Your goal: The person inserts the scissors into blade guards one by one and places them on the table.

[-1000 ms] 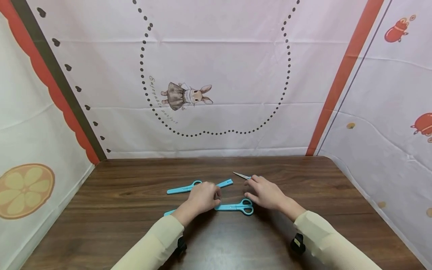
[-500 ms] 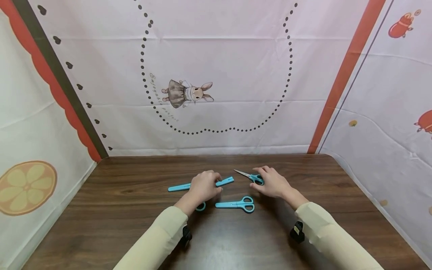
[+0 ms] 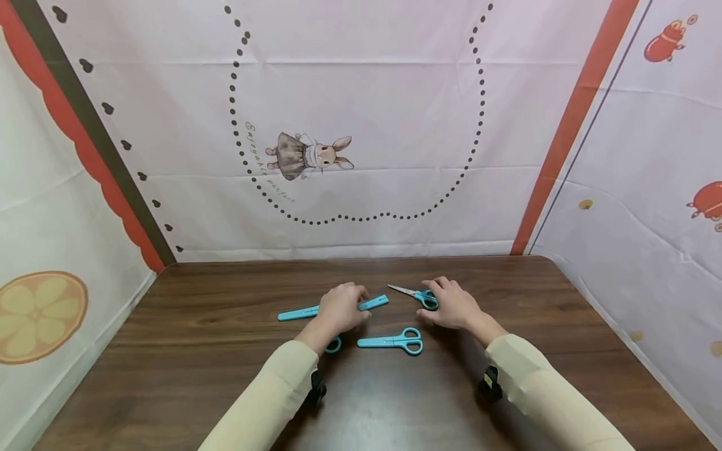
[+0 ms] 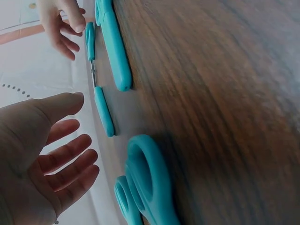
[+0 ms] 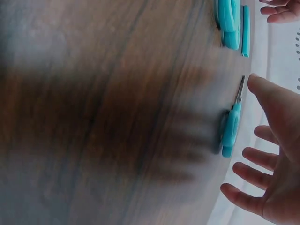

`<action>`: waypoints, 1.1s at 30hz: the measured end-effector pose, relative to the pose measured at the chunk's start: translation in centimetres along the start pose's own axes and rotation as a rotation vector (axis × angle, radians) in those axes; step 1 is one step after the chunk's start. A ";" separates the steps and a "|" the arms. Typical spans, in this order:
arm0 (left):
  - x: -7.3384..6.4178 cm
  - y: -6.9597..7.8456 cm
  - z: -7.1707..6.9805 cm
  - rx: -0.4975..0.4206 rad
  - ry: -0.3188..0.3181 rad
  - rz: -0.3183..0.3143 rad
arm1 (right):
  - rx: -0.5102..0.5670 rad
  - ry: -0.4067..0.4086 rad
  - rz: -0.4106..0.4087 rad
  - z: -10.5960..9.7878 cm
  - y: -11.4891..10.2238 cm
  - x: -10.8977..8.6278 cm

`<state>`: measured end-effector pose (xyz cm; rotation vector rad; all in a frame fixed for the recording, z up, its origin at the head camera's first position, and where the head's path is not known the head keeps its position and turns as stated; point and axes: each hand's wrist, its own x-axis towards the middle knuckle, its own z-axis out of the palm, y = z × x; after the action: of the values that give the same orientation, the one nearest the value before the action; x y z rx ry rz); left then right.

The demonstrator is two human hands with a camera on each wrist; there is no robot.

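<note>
Bare-bladed scissors with blue handles (image 3: 425,299) lie at the back of the table, blades pointing left. My right hand (image 3: 453,305) is beside their handles, fingers spread and relaxed; in the right wrist view a gap shows between it and the scissors (image 5: 231,126). My left hand (image 3: 340,308) hovers with loosely bent fingers by a blue blade cover (image 3: 375,302), holding nothing; the left wrist view shows that cover (image 4: 104,112) lying past the fingertips. Blue scissors in their cover (image 3: 389,342) lie nearer, between the hands.
Another long blue cover (image 3: 298,313) lies left of my left hand, partly hidden by it. One blue handle loop (image 3: 334,344) peeks out beside the left wrist. A printed cloth (image 3: 383,125) hangs behind the dark wooden table (image 3: 197,363) and at both sides.
My right hand has drawn back off the bare scissors, so their handles now show. My left hand has moved slightly away from me, uncovering a handle loop near its wrist.
</note>
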<state>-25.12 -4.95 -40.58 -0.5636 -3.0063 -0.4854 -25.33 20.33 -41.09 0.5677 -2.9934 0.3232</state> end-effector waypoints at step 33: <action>2.1 1.0 0.8 0.034 -0.048 -0.093 | -0.050 -0.085 0.061 0.6 1.7 1.3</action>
<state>-26.66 -3.09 -40.81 -0.4412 -3.0911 -0.4313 -27.20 21.28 -41.84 0.4977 -3.0954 0.2327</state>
